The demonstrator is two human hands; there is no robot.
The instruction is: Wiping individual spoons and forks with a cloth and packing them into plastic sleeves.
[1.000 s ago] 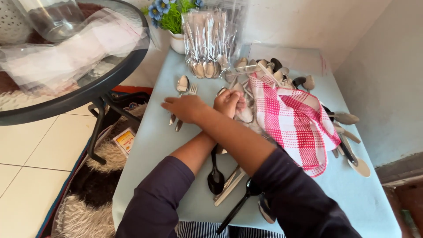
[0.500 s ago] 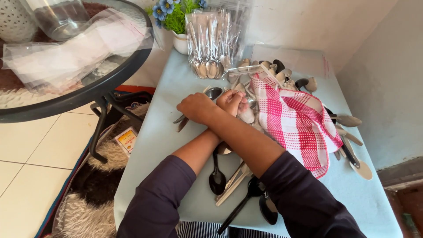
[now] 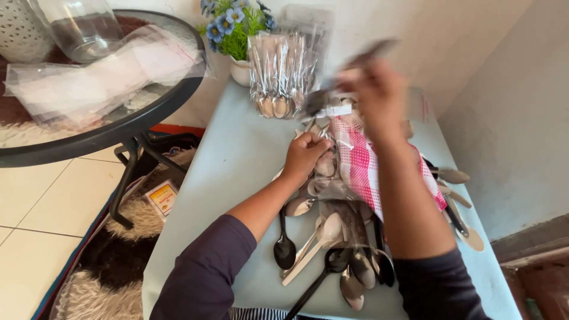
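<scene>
My left hand (image 3: 305,155) is closed on the edge of a clear plastic bag (image 3: 327,178) that lies on the pale blue table (image 3: 225,178) with spoons inside it. My right hand (image 3: 379,95) is raised above the bag and blurred by motion. It grips a metal spoon (image 3: 347,68), perhaps more than one, with the handle pointing up to the right. A red and white checked cloth (image 3: 364,169) lies under my right forearm. Loose metal and black spoons (image 3: 332,249) are piled near the front edge.
Sealed packs of spoons (image 3: 278,77) lean at the table's back beside a white pot of blue flowers (image 3: 234,35). More utensils (image 3: 459,201) lie at the right edge by the wall. A round glass table (image 3: 95,89) with plastic bags stands left; fluffy rug (image 3: 89,284) below.
My arms were crossed over the spoons at the table's left. They have uncrossed: the right hand lifted up and right with a spoon, and the left hand took the bag's edge.
</scene>
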